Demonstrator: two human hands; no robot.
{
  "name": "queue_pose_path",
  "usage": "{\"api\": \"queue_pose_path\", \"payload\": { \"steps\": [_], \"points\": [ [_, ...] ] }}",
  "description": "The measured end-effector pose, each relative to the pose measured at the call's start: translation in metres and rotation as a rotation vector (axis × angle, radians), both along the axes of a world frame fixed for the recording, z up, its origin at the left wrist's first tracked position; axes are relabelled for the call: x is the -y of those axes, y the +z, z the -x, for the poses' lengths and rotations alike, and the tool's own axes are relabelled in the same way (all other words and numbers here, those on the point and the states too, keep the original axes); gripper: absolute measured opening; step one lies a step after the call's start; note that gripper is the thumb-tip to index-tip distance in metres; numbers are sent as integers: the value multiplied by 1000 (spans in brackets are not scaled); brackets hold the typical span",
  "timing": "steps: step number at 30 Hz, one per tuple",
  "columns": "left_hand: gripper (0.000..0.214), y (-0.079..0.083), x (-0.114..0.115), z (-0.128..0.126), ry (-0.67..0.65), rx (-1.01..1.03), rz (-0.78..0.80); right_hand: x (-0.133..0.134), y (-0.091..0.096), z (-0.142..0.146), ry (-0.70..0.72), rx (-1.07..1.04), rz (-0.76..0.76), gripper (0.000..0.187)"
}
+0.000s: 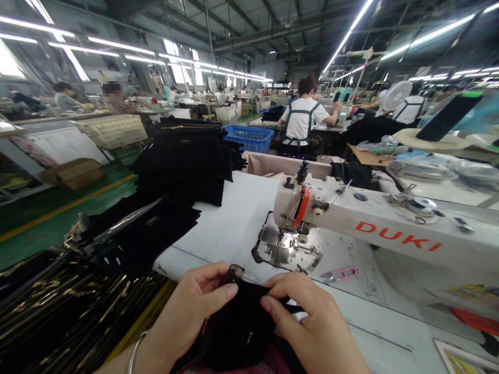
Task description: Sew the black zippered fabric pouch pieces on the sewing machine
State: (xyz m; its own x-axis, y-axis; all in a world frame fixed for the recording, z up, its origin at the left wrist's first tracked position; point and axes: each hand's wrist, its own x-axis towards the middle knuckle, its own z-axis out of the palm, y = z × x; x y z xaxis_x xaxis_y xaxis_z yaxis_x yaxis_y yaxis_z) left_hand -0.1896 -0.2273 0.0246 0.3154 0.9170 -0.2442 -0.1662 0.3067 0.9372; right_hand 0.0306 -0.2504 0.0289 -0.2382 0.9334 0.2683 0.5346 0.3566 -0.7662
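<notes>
A black fabric piece point(241, 327) hangs between my hands at the front edge of the white sewing table point(249, 208). Its top edge is curled over at the left, where a lighter lining shows. My left hand point(198, 301) pinches that curled corner, thumb on top. On the other side, my right hand point(302, 306) grips the upper edge between thumb and fingers. Just beyond them stands a sewing machine point(374, 218) with its metal needle plate point(284, 244). Pink-handled thread snips point(341, 274) lie on the table right of the plate.
Stacked black fabric pieces point(183, 156) rise at the back left of the table. Black pieces with gold zippers point(78, 306) fill the lower left. Behind are a blue basket point(249, 137), a black thread cone point(450, 117) and a person in a white shirt point(306, 117).
</notes>
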Motion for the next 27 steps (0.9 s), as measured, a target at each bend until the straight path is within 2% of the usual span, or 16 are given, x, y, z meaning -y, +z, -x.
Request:
{"api": "queue_pose_path", "payload": {
  "steps": [10,20,24,27],
  "points": [
    [16,-1,-2,-2,-2,-68,2,-2,1,3,-23,-4,32,11],
    [17,-6,-3,-1,-10,-28,31,-3,-2,1,-13,-14,73,12],
    [20,-4,-1,-2,-20,-112,10,-4,-4,1,4,-11,49,11],
    [25,5,-8,3,-96,-260,-39,-1,-6,4,8,-7,123,13]
  ]
}}
